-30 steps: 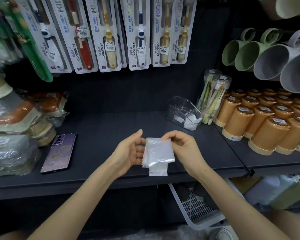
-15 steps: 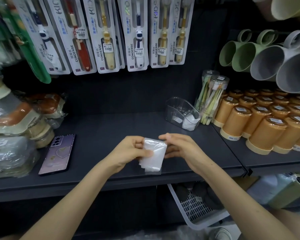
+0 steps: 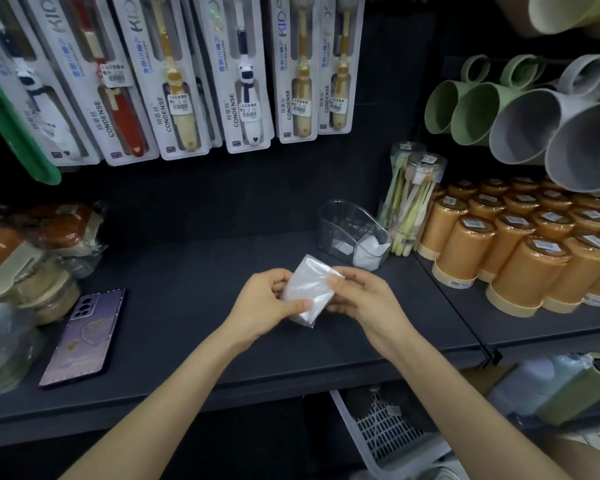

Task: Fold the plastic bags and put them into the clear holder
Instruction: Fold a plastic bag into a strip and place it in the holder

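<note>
Landmark: clear holder, standing at the back of the dark shelf.

Far left of the holder: film-wrapped goods in brown and cream, stacked at the shelf's end.

Left of the holder and nearer the shelf's front edge: a purple phone, flat, camera side up.

Above and left of the holder: a row of carded toothbrush packs hanging against the back wall.

Just in front of the holder, slightly left: left hand, thumb pressed on the face of the plastic bag, fingers curled behind it.

The bag is a small folded packet, whitish and translucent, held above the shelf between both hands, close to the holder but not touching it.

Right hand, directly in front of the holder: thumb on the bag's upper right edge, fingers behind; it pinches the bag.

Inside the holder, in its right front compartment: folded white bags.

Touching or just right of the holder: two clear tubs of toothbrushes, upright.

Further right: rows of orange cups, upside down.

Above and right of the holder: green and grey mugs, mouths toward the camera.

Below the holder, under the shelf: a white slotted basket.
</note>
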